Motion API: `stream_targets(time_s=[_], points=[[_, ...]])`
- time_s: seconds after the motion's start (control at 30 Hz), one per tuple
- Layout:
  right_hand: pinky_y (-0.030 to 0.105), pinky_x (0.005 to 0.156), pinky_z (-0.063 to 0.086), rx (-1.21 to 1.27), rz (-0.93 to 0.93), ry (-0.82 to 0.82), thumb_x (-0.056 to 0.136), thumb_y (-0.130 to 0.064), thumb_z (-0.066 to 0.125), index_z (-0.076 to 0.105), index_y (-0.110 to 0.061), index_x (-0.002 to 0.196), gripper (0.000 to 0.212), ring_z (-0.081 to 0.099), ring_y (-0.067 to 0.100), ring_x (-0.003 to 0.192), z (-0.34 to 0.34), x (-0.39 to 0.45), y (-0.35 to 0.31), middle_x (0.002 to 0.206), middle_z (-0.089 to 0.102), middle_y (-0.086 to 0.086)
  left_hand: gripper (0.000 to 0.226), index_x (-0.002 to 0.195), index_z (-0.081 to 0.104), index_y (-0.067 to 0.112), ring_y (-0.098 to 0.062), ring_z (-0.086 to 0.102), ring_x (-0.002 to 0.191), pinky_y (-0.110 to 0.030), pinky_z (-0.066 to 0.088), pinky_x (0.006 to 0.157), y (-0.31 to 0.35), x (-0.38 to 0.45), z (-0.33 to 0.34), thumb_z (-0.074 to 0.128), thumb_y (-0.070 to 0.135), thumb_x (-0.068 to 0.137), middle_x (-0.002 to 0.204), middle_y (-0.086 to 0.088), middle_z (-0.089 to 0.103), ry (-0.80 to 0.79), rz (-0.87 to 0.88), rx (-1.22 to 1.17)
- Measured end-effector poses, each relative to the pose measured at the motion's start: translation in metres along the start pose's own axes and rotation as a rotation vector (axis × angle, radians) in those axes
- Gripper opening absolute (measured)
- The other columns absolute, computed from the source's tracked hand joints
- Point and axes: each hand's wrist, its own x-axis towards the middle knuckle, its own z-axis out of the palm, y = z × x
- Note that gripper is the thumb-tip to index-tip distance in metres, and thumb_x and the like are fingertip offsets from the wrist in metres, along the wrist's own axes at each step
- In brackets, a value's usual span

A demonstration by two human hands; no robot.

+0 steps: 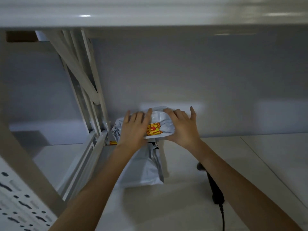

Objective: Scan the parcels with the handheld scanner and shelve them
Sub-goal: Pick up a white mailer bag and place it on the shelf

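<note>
Head view, looking down onto a pale shelf board [216, 164] beneath an upper white shelf [150, 14]. Both hands press a small white plastic mailer parcel with a red-and-yellow printed label [160, 126] onto the top of a stack at the back of the shelf, close to the grey rear wall [183, 72]. The left hand [133, 127] lies over the parcel's left end and the right hand [181, 125] over its right end, fingers spread and nearly straight, laid on rather than clenched. Beneath it lies a larger grey plastic mailer bag [145, 167], flat on the board, with another crumpled grey bag [115, 130] just beside the white metal upright frame [90, 97]. The black corded handheld scanner [215, 189] rests unheld on the board, near the right forearm. Judged from this, the parcel appears already scanned and is being shelved; whether more parcels remain cannot be told. The upright frame crowds the stack's left side, and the scanner cable trails toward the near edge.
</note>
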Motion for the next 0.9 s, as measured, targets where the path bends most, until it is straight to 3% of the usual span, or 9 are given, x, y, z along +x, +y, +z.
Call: stream_targets(time_s=[0.1,0.2,0.27,0.37,0.47,0.57,0.67,0.8,0.9], points=[[0.051,0.107,0.026,0.426,0.195,-0.123,0.051,-0.050,0.078,0.018,-0.036,0.140,0.109,0.045,0.025,0.127,-0.015,-0.009,0.011,0.135,0.045,0.009,0.101,0.138,0.044,0.007,-0.036,0.061,0.099,-0.043,0.050,0.081,0.005,0.000,-0.005,0.084,0.037,0.051,0.111,-0.016,0.061,-0.066,-0.163,-0.293],[0.040,0.108,0.031,1.012,0.642,-0.199,0.058,-0.027,0.088,-0.005,-0.035,0.146,0.128,0.023,0.019,0.141,-0.025,-0.024,0.024,0.153,0.016,0.005,0.084,0.131,0.046,0.017,-0.024,0.058,0.111,-0.040,0.050,0.090,0.009,0.004,-0.014,0.085,0.039,0.059,0.117,-0.001,0.060,-0.201,-0.527,-1.016],[0.038,0.105,0.036,1.198,0.813,-0.317,0.066,-0.021,0.082,-0.005,-0.034,0.148,0.120,0.027,0.020,0.141,-0.030,-0.036,0.029,0.155,0.017,0.003,0.060,0.116,0.054,0.019,-0.021,0.063,0.104,-0.036,0.052,0.088,0.013,0.004,-0.022,0.085,0.024,0.064,0.108,0.003,0.065,-0.259,-0.729,-1.371],[0.043,0.102,0.045,1.351,0.848,-0.515,0.070,-0.034,0.079,0.006,-0.033,0.149,0.108,0.053,0.020,0.124,-0.027,-0.057,0.030,0.145,0.044,0.003,0.057,0.121,0.059,0.012,-0.022,0.068,0.100,-0.039,0.052,0.092,0.020,-0.001,-0.025,0.081,0.019,0.069,0.111,-0.004,0.070,-0.399,-0.827,-1.624],[0.049,0.096,0.050,1.456,0.846,-0.547,0.061,-0.039,0.081,0.034,-0.019,0.141,0.095,0.064,0.021,0.111,-0.025,-0.068,0.026,0.126,0.064,0.003,0.051,0.120,0.061,0.011,-0.023,0.069,0.098,-0.038,0.053,0.090,0.031,-0.006,-0.028,0.077,0.015,0.072,0.108,-0.006,0.073,-0.473,-0.832,-1.732],[0.040,0.088,0.056,1.472,0.893,-0.458,0.065,-0.029,0.079,0.053,-0.013,0.124,0.066,0.068,0.023,0.103,-0.028,-0.070,0.024,0.117,0.069,0.007,0.047,0.118,0.061,0.015,-0.023,0.070,0.099,-0.039,0.053,0.090,0.036,-0.013,-0.025,0.077,0.020,0.074,0.107,-0.004,0.074,-0.541,-0.799,-1.820],[0.033,0.078,0.058,1.472,0.960,-0.341,0.079,-0.014,0.072,0.058,-0.014,0.118,0.042,0.071,0.020,0.096,-0.031,-0.071,0.027,0.112,0.070,0.008,0.057,0.116,0.057,0.028,-0.018,0.071,0.095,-0.041,0.055,0.088,0.038,-0.023,-0.023,0.082,0.029,0.065,0.102,0.004,0.075,-0.583,-0.728,-1.756],[0.039,0.086,0.056,1.435,0.972,-0.294,0.070,-0.023,0.077,0.058,-0.013,0.119,0.053,0.070,0.022,0.099,-0.037,-0.067,0.029,0.112,0.071,0.008,0.039,0.109,0.059,0.033,-0.004,0.069,0.091,-0.024,0.056,0.078,0.055,-0.040,-0.020,0.074,0.017,0.077,0.097,0.015,0.073,-0.553,-0.686,-1.700],[0.037,0.088,0.055,1.401,0.937,-0.314,0.081,-0.024,0.070,0.058,-0.014,0.118,0.040,0.069,0.020,0.100,-0.046,-0.064,0.024,0.112,0.070,0.005,0.032,0.102,0.063,0.031,-0.005,0.071,0.090,-0.021,0.055,0.077,0.059,-0.044,-0.020,0.074,0.015,0.077,0.095,0.013,0.075,-0.499,-0.717,-1.734]])
